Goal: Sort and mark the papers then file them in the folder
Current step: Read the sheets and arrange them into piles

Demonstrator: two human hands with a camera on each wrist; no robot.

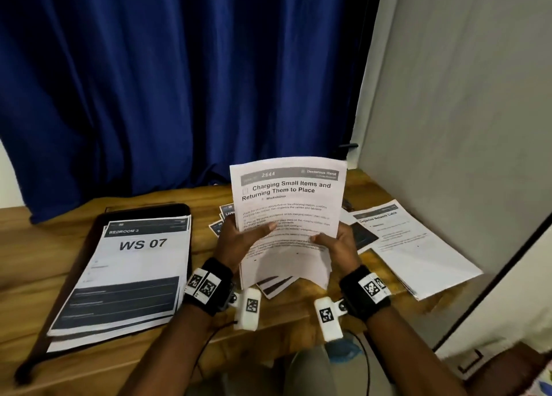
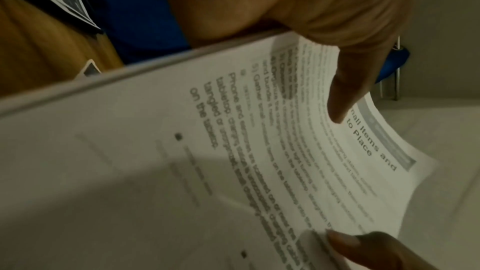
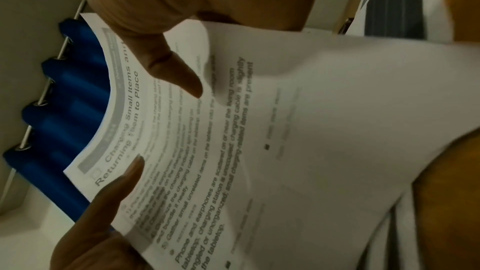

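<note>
I hold a stack of printed sheets (image 1: 286, 204) upright over the middle of the table. Its top page reads "Charging Small Items and Returning Them to Place". My left hand (image 1: 248, 237) grips the stack's lower left, thumb across the text. My right hand (image 1: 334, 242) grips the lower right, thumb on the front. In the left wrist view the left thumb (image 2: 342, 100) presses the page (image 2: 233, 151). The right wrist view shows the right thumb (image 3: 176, 73) on the same page (image 3: 311, 110). A black folder (image 1: 149, 211) lies open at left under a "WS 07" pile (image 1: 134, 276).
Another pile headed "Organize Network Cable" (image 1: 412, 246) lies at right near a grey wall panel (image 1: 448, 127). Small dark-headed cards (image 1: 222, 216) sit behind the held stack. A blue curtain (image 1: 179, 82) hangs behind the wooden table (image 1: 30, 276). Loose sheets (image 1: 274, 285) lie under my hands.
</note>
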